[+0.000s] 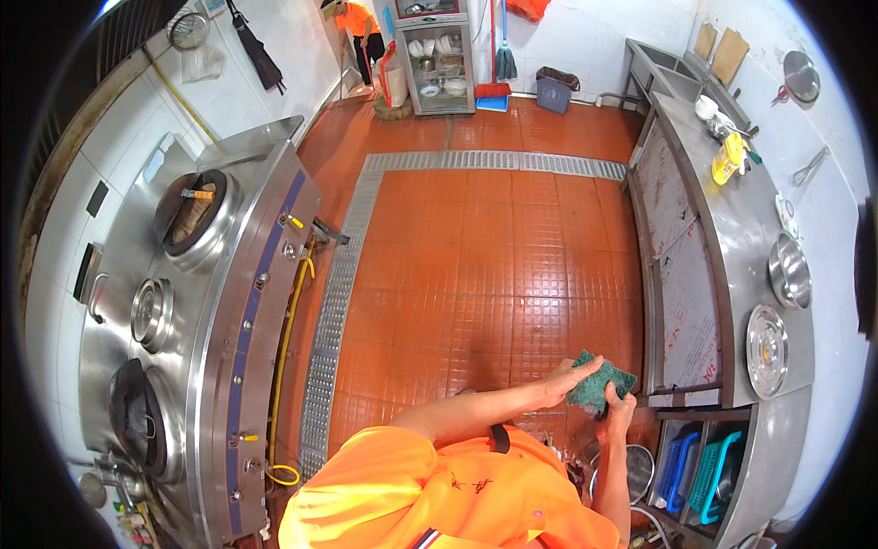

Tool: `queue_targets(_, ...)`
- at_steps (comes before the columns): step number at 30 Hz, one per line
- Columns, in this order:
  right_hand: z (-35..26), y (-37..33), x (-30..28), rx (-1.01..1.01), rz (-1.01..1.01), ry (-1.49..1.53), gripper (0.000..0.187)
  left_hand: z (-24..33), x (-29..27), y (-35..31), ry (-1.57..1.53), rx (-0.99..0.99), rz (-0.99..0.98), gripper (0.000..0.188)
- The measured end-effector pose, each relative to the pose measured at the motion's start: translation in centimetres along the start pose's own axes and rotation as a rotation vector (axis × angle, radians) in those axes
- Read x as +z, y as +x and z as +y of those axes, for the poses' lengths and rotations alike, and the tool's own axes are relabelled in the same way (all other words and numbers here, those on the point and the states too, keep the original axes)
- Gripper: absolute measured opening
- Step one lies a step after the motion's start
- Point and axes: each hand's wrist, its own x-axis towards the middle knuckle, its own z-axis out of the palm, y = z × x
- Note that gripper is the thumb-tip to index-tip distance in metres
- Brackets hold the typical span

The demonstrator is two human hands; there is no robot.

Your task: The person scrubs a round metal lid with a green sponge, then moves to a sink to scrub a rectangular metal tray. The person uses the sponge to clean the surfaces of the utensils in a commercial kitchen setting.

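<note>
Both of my hands grip a green scouring pad (601, 382) in front of me, over the red tiled floor near the right-hand counter. My left hand (565, 379) holds the pad's left side, its fingers partly behind the pad. On the lower right edge, my right hand (616, 414) closes on it with the thumb on top. Below my right forearm, a round metal pot (637, 471) stands low down, partly hidden by the arm.
A steel stove (219, 302) with woks runs along the left. The steel counter (732, 229) at right carries a yellow bottle (729, 158), a metal bowl (789, 270) and a round tray (766, 352). Baskets (715, 478) sit underneath. Another person (359, 32) stands far back beside a cabinet (437, 69).
</note>
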Motion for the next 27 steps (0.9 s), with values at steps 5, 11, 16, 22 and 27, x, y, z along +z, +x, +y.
queue_targets(5, 0.2, 0.1, 1.5, 0.039, -0.029, 0.118, 0.027, 0.0, -0.9, -0.4, -0.014, 0.065, 0.008, 0.05)
queue_targets(11, 1.5, 2.1, 0.7, -0.005, -0.015, -0.15, 0.019, 0.6, -2.5, 0.0, 0.131, 0.162, 0.101, 0.049)
queue_targets(16, 0.9, 1.9, 1.7, -0.098, 0.016, -0.218, 0.018, 3.3, -2.6, -0.9, 0.234, 0.142, 0.17, 0.055)
queue_targets(22, 0.9, 1.4, 4.2, -0.152, -0.102, -0.442, 0.016, 2.6, -2.0, 0.1, 0.471, 0.258, 0.358, 0.049)
queue_targets(27, 0.5, 1.3, 4.7, 0.018, -0.089, -0.162, 0.013, 1.3, -2.8, 1.4, 0.379, 0.302, 0.479, 0.043)
